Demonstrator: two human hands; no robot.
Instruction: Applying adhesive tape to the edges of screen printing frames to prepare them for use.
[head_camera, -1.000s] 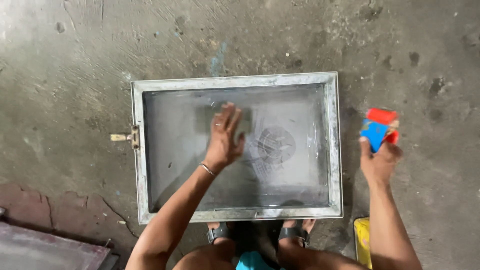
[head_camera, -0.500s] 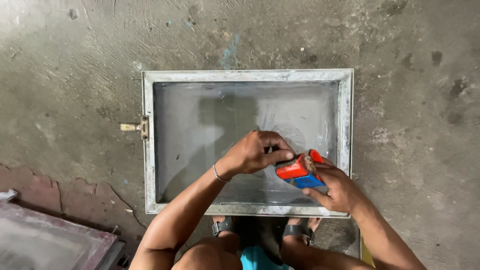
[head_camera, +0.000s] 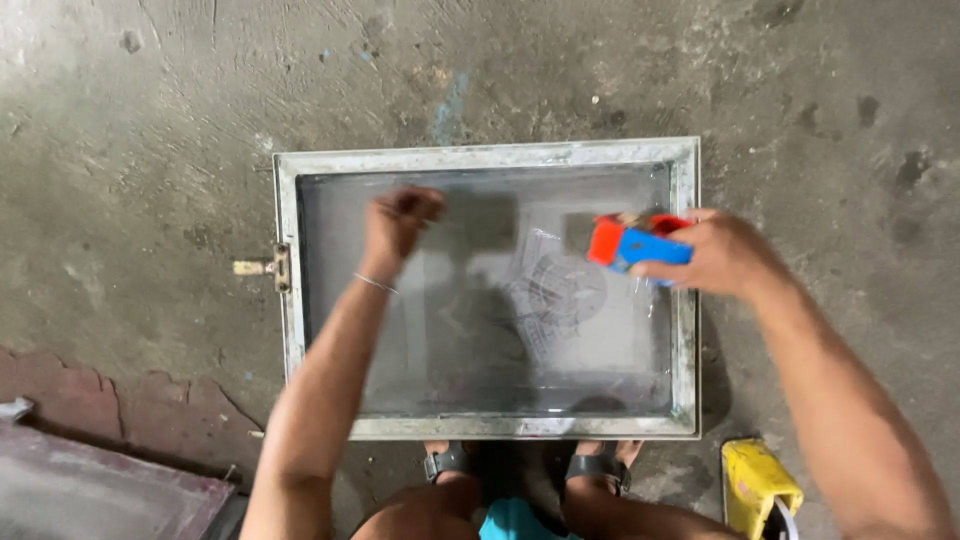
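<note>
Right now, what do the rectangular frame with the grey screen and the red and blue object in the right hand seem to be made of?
The rectangular frame looks like pale, dull metal, scuffed and stained, with mitred corners. Its grey screen seems a fine stretched mesh, matte and slightly see-through, bearing a faint round design. The red and blue object in the right hand is probably plastic, going by its bright solid colours, though it is blurred.

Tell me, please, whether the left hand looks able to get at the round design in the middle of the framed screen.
Probably yes: the left hand hovers over the framed screen, with bare mesh between it and the round design.
</note>
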